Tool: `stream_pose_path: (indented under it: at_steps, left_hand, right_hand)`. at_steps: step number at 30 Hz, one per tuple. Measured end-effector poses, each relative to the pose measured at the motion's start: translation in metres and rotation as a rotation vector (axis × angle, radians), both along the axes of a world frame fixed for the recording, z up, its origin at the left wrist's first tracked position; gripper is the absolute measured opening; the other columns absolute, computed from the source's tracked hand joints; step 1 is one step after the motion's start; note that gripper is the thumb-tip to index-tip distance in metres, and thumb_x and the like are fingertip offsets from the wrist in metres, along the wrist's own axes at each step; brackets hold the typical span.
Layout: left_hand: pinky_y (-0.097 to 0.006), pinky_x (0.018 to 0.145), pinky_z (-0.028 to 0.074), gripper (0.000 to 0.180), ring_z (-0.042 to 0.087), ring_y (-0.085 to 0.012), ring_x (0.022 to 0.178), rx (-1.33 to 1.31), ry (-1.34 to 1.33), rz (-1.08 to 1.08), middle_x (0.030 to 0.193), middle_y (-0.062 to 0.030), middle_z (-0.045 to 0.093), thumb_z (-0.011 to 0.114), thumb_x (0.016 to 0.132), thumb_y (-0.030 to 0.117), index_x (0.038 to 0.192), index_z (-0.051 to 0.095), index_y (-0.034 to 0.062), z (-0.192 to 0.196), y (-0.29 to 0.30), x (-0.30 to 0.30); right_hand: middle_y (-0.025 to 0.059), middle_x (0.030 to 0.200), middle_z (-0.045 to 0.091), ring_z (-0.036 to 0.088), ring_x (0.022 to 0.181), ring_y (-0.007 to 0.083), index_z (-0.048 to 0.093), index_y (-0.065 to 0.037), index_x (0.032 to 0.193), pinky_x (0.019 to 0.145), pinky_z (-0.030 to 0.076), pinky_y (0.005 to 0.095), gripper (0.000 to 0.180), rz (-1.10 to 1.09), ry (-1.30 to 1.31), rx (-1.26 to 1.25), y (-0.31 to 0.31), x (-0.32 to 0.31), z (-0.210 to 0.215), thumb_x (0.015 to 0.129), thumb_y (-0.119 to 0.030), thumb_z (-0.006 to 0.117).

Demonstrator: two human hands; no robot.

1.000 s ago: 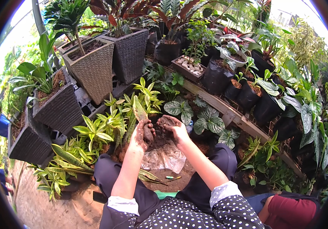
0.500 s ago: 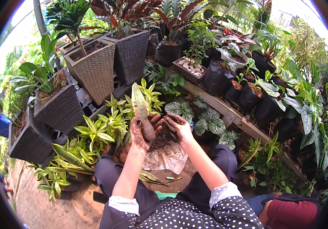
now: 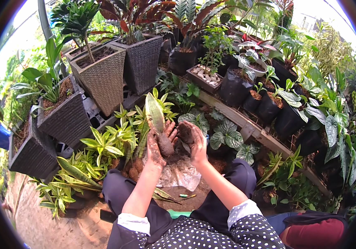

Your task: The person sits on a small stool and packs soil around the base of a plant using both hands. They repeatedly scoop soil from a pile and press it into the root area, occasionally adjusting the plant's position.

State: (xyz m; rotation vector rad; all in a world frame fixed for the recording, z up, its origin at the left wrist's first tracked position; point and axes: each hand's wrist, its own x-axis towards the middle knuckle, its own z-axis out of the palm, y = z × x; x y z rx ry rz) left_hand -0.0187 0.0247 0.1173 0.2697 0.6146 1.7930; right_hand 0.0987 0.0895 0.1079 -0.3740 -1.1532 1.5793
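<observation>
A snake plant leaf cutting (image 3: 155,113) stands upright, its base packed in a brown ball of wet soil (image 3: 166,146). My left hand (image 3: 156,151), smeared with mud, supports this ball in its palm, its fingers spread behind it. To the right, my right hand (image 3: 195,143) is raised and cupped, apart from the ball, with its palm facing it. Dark mud coats that palm; whether a loose lump lies in it I cannot tell. Below both hands a clear plastic sheet (image 3: 182,172) lies on the ground with dark soil on it.
Cut leaf pieces (image 3: 166,196) and a small green-capped stick-like thing (image 3: 183,195) lie between my knees. Variegated plants (image 3: 107,143) crowd the left, beneath tall grey planters (image 3: 99,79). A wooden rail (image 3: 252,128) with black grow bags (image 3: 236,87) runs along the right. Someone's maroon-clad knee (image 3: 317,234) is at lower right.
My right hand has turned its palm toward the soil ball and come slightly lower. My left hand has shifted a little right with the leaf cutting, its fingers spreading upward.
</observation>
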Motion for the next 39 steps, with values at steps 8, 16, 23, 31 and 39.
stream_pose_path:
  at_steps: [8,16,23,31,39]
  left_hand:
    - [-0.036,0.101,0.035,0.065,0.046,-0.0235,0.110,0.413,-0.361,-0.313,0.125,-0.0100,0.046,0.030,0.089,0.054,0.134,0.035,0.0062,-0.046,0.011,0.001]
    - [-0.038,0.111,0.019,0.064,0.029,-0.0297,0.132,0.188,-0.012,0.007,0.142,-0.0159,0.032,0.022,0.094,0.050,0.139,0.026,0.0042,-0.035,0.011,0.023]
    - [-0.040,0.109,0.025,0.069,0.034,-0.0290,0.129,0.171,-0.169,0.002,0.140,-0.0151,0.035,0.030,0.091,0.054,0.136,0.033,0.0026,-0.037,0.009,0.013]
    - [-0.043,0.106,0.029,0.070,0.041,-0.0300,0.122,0.317,-1.317,-0.334,0.133,-0.0142,0.043,0.029,0.090,0.058,0.134,0.035,0.0028,-0.026,0.007,0.012]
    - [-0.030,0.097,0.037,0.035,0.046,-0.0183,0.109,0.571,-1.120,-0.223,0.116,-0.0079,0.049,0.040,0.095,0.033,0.119,0.047,0.0086,-0.167,0.039,-0.012]
  right_hand:
    - [0.0167,0.126,0.048,0.045,0.118,0.0261,0.047,0.003,0.125,0.095,0.041,0.0360,0.037,-0.183,-0.311,0.633,-0.034,0.001,0.021,0.095,-0.019,0.043]
    - [0.0239,0.131,0.040,0.038,0.121,0.0409,0.043,0.000,0.127,0.104,0.027,0.0460,0.045,-0.203,-0.642,0.843,-0.047,-0.004,0.002,0.087,-0.020,0.050]
    - [0.0221,0.147,0.016,0.010,0.138,0.0345,0.014,-0.001,0.143,0.111,0.007,0.0386,0.069,0.018,-0.648,0.799,-0.043,-0.002,0.012,0.092,-0.034,0.046]
    - [0.0152,0.139,0.038,0.029,0.133,0.0306,0.039,-0.007,0.134,0.109,0.005,0.0503,0.053,-0.205,-0.645,0.863,-0.021,0.006,0.025,0.086,-0.028,0.051]
    - [0.0053,0.118,0.058,0.053,0.113,0.0230,0.056,-0.006,0.118,0.103,-0.003,0.0662,0.040,-0.379,-0.830,1.126,-0.037,-0.014,0.012,0.088,-0.032,0.048]
